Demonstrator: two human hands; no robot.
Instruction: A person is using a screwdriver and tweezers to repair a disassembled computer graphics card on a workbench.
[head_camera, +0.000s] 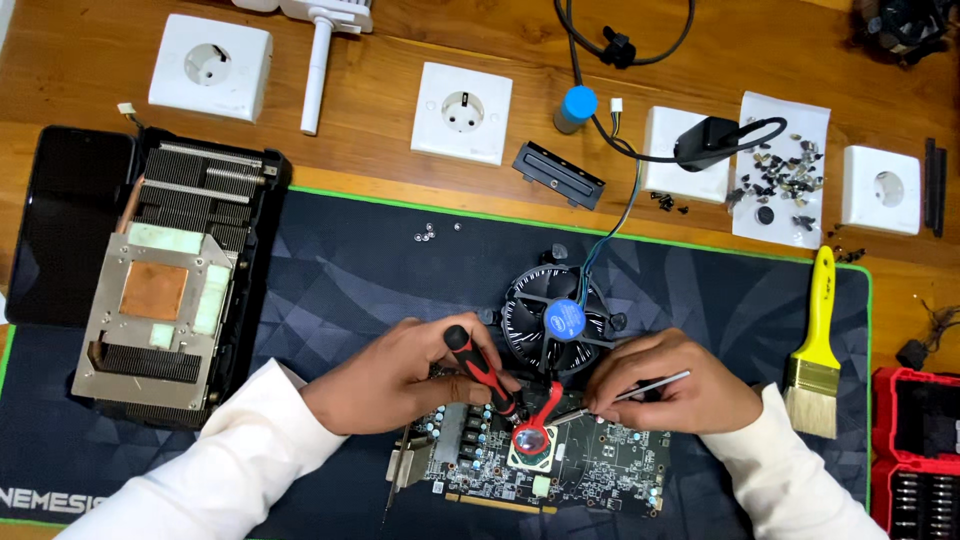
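A dark circuit board (600, 470) lies on the mat near me, with a square chip (530, 445) at its middle. My left hand (400, 375) grips a screwdriver (480, 370) with a red and black handle, its tip down on the board. A red loop-shaped tool (540, 415) rests over the chip. My right hand (675, 380) pinches thin metal tweezers (640, 390), their tip pointing at the board beside the chip. Both white sleeves reach in from the bottom.
A round black cooler fan (555, 315) with a blue hub sits just behind the board. A large finned heatsink (170, 285) lies at left, a yellow brush (815, 350) at right, a red bit case (915, 450) at far right. White wall sockets, loose screws (430, 233) and cables lie behind.
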